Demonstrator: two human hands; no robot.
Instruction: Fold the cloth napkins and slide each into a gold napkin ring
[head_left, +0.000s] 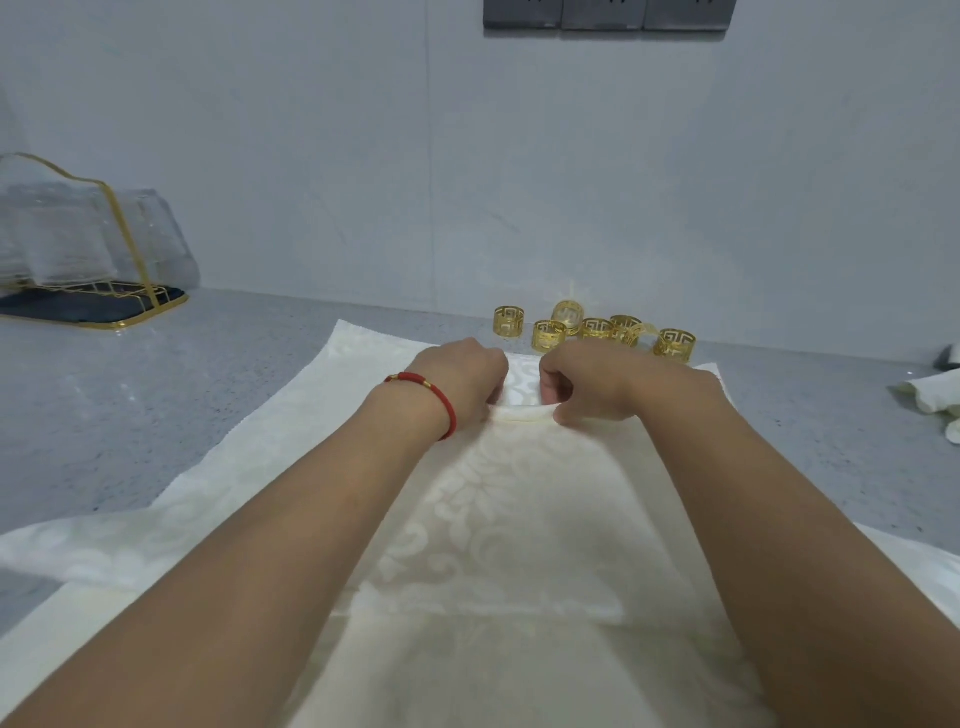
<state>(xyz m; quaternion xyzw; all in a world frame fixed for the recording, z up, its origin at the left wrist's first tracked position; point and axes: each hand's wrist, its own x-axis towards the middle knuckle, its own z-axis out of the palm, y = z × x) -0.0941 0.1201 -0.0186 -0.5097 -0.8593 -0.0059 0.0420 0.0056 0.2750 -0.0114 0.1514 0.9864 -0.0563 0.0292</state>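
Observation:
A cream patterned cloth napkin (519, 509) lies spread on the grey counter, with more cream cloth under it reaching left and right. My left hand (457, 382), with a red bracelet at the wrist, and my right hand (592, 387) both pinch a raised fold of the napkin near its far edge, fingers curled round the cloth. Several gold napkin rings (597, 330) with a cut-out fret pattern stand in a cluster just beyond my hands, near the wall.
A gold wire rack on a dark tray (104, 306), holding clear wrapped items, stands at the far left. A crumpled white cloth (935, 400) lies at the right edge. The grey wall (467, 156) rises right behind the rings.

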